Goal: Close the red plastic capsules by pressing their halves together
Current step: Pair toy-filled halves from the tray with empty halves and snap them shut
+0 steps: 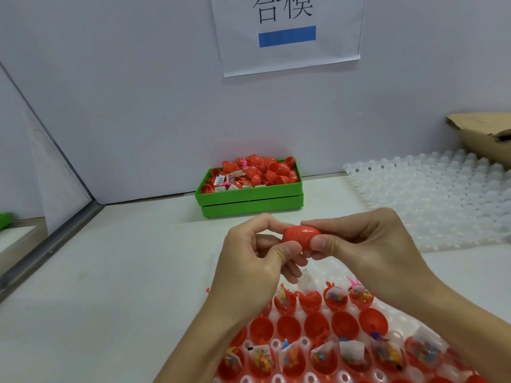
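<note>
Presently, head view: one red egg-shaped plastic capsule [301,236], halves joined with the seam visible, held above the white table [110,272] between both hands. Left hand [249,261] pinches its left end with thumb and curled fingers; right hand [365,244] pinches the right end likewise. Step in hand: pressing halves shut, apparently near complete. Below: white moulded plastic tray [304,341] holding open red halves [287,327], some filled. Behind: green plastic bin [249,199] of capsules. Next move likely calls for setting this one down and taking a filled half.

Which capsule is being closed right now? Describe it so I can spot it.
Start at the white tray of open red halves nearest the camera, then look just above it. The red capsule is pinched between the left hand and right hand, the only one held off the table.
</note>
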Available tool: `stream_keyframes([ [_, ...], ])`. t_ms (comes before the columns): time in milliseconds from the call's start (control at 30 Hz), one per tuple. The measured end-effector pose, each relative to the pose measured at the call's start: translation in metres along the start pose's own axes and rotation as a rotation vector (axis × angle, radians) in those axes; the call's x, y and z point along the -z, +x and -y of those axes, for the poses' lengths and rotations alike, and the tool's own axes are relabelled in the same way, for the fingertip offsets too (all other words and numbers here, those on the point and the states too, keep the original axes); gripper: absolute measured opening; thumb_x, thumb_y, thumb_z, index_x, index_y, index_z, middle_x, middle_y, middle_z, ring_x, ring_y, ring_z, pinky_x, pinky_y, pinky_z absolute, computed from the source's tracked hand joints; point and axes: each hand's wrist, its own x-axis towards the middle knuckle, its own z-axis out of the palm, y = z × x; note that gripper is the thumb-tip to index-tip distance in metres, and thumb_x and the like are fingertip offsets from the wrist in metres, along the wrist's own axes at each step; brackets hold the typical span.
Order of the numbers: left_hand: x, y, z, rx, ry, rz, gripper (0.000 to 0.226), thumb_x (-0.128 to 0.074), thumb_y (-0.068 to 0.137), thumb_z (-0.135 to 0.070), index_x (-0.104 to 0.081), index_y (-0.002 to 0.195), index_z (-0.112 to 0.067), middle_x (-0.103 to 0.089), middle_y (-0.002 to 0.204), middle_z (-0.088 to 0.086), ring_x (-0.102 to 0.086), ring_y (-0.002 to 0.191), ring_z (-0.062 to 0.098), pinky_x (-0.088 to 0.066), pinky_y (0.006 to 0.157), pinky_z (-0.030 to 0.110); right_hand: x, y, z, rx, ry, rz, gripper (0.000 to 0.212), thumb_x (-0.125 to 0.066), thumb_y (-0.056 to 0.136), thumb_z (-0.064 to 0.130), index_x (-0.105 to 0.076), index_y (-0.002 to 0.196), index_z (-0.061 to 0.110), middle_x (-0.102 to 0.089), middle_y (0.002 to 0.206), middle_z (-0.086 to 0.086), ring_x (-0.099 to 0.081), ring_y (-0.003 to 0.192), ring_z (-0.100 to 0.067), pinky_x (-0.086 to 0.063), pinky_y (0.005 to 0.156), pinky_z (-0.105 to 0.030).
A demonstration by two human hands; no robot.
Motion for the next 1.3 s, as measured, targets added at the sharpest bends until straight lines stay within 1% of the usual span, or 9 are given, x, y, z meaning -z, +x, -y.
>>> stream_keyframes([
  [233,-0.001,0.001,0.001,0.047,0.021,-0.006,0.022,-0.064,0.085,0.012,-0.065,0.08,-0.009,-0.072,0.06,0.008,-0.064,0.046,0.022,-0.054,0.049,0.025,-0.003,-0.002,-0.002,-0.045,-0.071,-0.038,0.051,-0.074,0.075,-0.012,-0.078,0.077,0.039,-0.076,0.076,0.012,-0.074,0.071,-0.006,-0.056,0.065,-0.013],
  [700,-0.004,0.003,0.007,0.049,0.233,-0.007,0.043,-0.059,0.083,0.012,-0.063,0.071,-0.029,-0.072,0.061,-0.001,-0.061,0.046,0.009,-0.056,0.048,0.033,-0.003,-0.002,-0.013,-0.001,-0.389,-0.047,0.055,-0.065,0.075,-0.02,-0.074,0.084,0.033,-0.073,0.071,0.02,-0.069,0.058,0.004,-0.05,0.055,-0.007],
  [800,-0.003,0.002,0.007,0.016,0.252,-0.007,0.041,-0.061,0.083,0.011,-0.06,0.074,-0.029,-0.072,0.062,-0.004,-0.064,0.049,0.007,-0.052,0.05,0.021,-0.002,-0.001,-0.01,-0.002,-0.383,-0.027,0.062,-0.066,0.077,-0.017,-0.074,0.084,0.043,-0.074,0.074,0.02,-0.07,0.059,-0.003,-0.054,0.054,-0.017],
  [867,-0.002,0.002,0.006,-0.009,0.277,-0.01,0.039,-0.064,0.082,0.01,-0.057,0.079,-0.028,-0.073,0.064,-0.004,-0.066,0.052,0.005,-0.05,0.052,0.015,-0.003,-0.001,-0.007,-0.001,-0.351,0.005,0.065,-0.064,0.083,-0.013,-0.074,0.082,0.051,-0.077,0.08,0.013,-0.074,0.075,-0.015,-0.059,0.069,-0.034],
  [967,-0.003,0.002,0.005,-0.061,0.339,0.016,0.045,-0.075,0.079,0.001,-0.05,0.087,-0.035,-0.073,0.068,-0.008,-0.067,0.055,0.002,-0.048,0.053,0.01,-0.004,-0.001,-0.005,-0.001,-0.316,0.073,0.045,-0.057,0.094,-0.004,-0.074,0.103,0.036,-0.078,0.092,0.006,-0.073,0.093,-0.014,-0.057,0.084,-0.036],
  [1067,-0.003,0.003,0.005,-0.136,0.374,0.087,0.07,-0.082,0.076,-0.012,-0.047,0.119,-0.054,-0.071,0.063,-0.007,-0.065,0.054,0.005,-0.048,0.056,0.009,0.0,0.001,-0.003,-0.032,-0.313,0.125,0.048,-0.055,0.096,-0.001,-0.058,0.128,0.034,-0.077,0.095,0.007,-0.072,0.098,-0.016,-0.055,0.089,-0.027],
  [1133,-0.002,0.003,0.007,-0.169,0.378,0.133,0.075,-0.084,0.075,-0.017,-0.051,0.135,-0.049,-0.071,0.069,-0.015,-0.065,0.062,0.001,-0.049,0.065,0.008,0.004,0.003,-0.001,-0.091,-0.288,0.172,0.063,-0.057,0.095,0.003,-0.034,0.147,0.03,-0.077,0.088,0.001,-0.072,0.089,-0.017,-0.054,0.086,-0.025],
  [1200,-0.002,0.003,0.007,-0.192,0.353,0.157,0.066,-0.085,0.073,-0.02,-0.061,0.133,-0.034,-0.07,0.081,-0.023,-0.066,0.071,-0.005,-0.048,0.071,0.007,0.009,0.005,-0.002,-0.169,-0.245,0.183,0.075,-0.059,0.094,0.004,-0.019,0.153,0.028,-0.078,0.088,0.003,-0.072,0.088,-0.015,-0.054,0.09,-0.027],
  [1300,-0.002,0.003,0.007,-0.222,0.301,0.168,0.056,-0.084,0.074,-0.024,-0.065,0.126,-0.031,-0.073,0.075,-0.017,-0.067,0.065,-0.001,-0.05,0.067,0.009,0.013,0.006,-0.003,-0.232,-0.205,0.163,0.067,-0.065,0.089,0.018,-0.036,0.149,0.027,-0.078,0.091,0.003,-0.073,0.091,-0.019,-0.054,0.094,-0.039],
])
